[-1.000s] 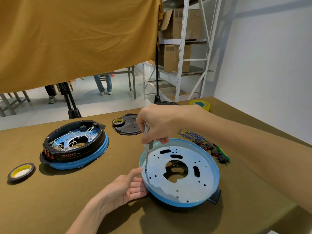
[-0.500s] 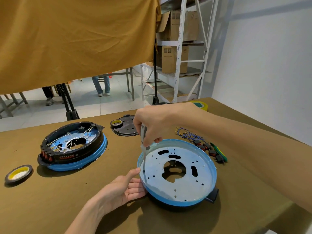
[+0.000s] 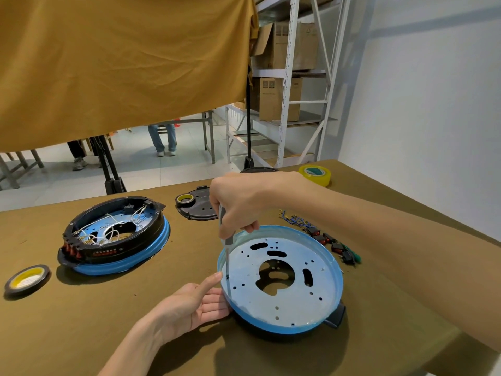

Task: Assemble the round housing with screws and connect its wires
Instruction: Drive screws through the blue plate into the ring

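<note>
Gripping a screwdriver [image 3: 227, 249] upright in a curled right hand [image 3: 238, 203], a person is setting its tip against the pale metal plate of a round housing [image 3: 282, 280] lying near the front of the olive worktop [image 3: 81, 321], just inside the left part of its blue rim. The left hand [image 3: 189, 305] is resting open against that rim, fingers nearly straight, thumb reaching up beside the screwdriver shaft. Whether a screw is sitting under the tip is too small to tell.

Two housings are showing: the one being worked on, and a second housing [image 3: 113, 236] well apart at the left, carrying a black ring and loose white wires. Three rolls of tape are lying about: a dark roll [image 3: 27, 278] with a yellow centre at the near left, a small roll [image 3: 185, 199] sitting on a black round cover [image 3: 200, 204], and a yellow roll [image 3: 315, 173] at the far right edge. One bundle of wires and switches [image 3: 322, 237] is lying just beyond the near housing, partly hidden by the right forearm.

A mustard curtain [image 3: 122, 63] is hanging behind the worktop, cutting off two people [image 3: 162, 139] so that only their legs are showing. A white shelf rack [image 3: 287, 77] is holding three cardboard boxes.
</note>
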`<control>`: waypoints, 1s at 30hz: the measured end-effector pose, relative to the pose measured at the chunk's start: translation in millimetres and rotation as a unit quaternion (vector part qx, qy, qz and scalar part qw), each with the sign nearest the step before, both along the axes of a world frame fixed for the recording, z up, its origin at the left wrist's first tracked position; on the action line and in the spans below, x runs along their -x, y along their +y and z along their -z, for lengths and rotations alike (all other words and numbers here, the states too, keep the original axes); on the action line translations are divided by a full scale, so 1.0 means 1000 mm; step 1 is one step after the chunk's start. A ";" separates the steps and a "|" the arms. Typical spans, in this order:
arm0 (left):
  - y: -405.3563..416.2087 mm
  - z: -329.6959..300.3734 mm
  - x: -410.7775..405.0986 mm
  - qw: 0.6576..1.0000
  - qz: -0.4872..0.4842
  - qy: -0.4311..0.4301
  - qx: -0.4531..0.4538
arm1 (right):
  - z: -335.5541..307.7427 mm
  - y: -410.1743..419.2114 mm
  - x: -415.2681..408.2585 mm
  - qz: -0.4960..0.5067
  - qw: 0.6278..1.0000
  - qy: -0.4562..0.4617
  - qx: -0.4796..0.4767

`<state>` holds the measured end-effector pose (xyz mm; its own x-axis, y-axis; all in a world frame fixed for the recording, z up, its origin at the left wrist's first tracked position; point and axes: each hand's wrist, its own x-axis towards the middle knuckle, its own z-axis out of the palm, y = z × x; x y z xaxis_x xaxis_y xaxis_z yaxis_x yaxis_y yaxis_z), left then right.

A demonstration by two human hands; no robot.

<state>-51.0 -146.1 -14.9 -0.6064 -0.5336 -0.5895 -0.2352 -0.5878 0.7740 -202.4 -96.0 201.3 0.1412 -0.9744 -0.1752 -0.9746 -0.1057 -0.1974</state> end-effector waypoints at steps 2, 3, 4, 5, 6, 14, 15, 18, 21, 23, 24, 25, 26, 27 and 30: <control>0.000 0.000 0.000 1.000 0.000 -0.003 0.002 | 0.000 0.000 -0.002 0.001 1.000 0.007 0.005; 0.000 0.000 0.000 1.000 0.000 -0.004 0.002 | -0.001 -0.001 -0.003 0.002 1.000 0.010 0.006; 0.000 0.000 0.000 1.000 0.000 -0.005 0.002 | -0.001 -0.001 -0.004 0.003 1.000 0.012 0.007; 0.000 0.000 0.000 1.000 0.000 -0.004 0.002 | -0.001 -0.002 -0.005 0.004 1.000 0.013 0.008; -0.001 0.001 -0.001 1.000 0.001 -0.004 0.002 | -0.001 -0.003 -0.005 0.004 1.000 0.015 0.007; -0.002 0.003 -0.002 1.000 0.010 0.005 0.001 | 0.000 -0.008 0.000 0.024 1.000 0.013 -0.002; -0.002 0.003 -0.002 1.000 0.010 0.006 0.002 | 0.000 -0.008 0.000 0.024 1.000 0.014 -0.002; -0.002 0.004 -0.001 1.000 0.005 0.005 0.009 | 0.001 -0.009 -0.001 0.021 1.000 0.020 -0.004; -0.001 0.005 0.001 1.000 -0.006 -0.001 0.008 | 0.002 -0.008 -0.001 0.022 0.999 0.009 -0.025; -0.002 0.006 0.001 1.000 -0.008 -0.001 0.005 | 0.001 -0.007 0.002 0.025 0.999 -0.006 -0.038; -0.003 0.007 0.001 1.000 -0.006 -0.001 0.004 | 0.001 -0.007 0.005 0.026 0.999 -0.010 -0.034; -0.004 0.007 0.000 1.000 -0.002 0.001 0.003 | 0.001 -0.007 0.008 0.029 0.999 -0.013 -0.025; -0.004 0.007 0.000 1.000 0.001 0.002 0.001 | 0.001 -0.007 0.011 0.031 0.999 -0.016 -0.016; -0.005 0.007 0.000 1.000 0.004 0.002 -0.001 | 0.002 -0.007 0.013 0.033 0.999 -0.018 -0.011; -0.005 0.007 0.000 1.000 0.005 0.003 -0.001 | 0.003 -0.008 0.017 0.037 0.999 -0.023 -0.011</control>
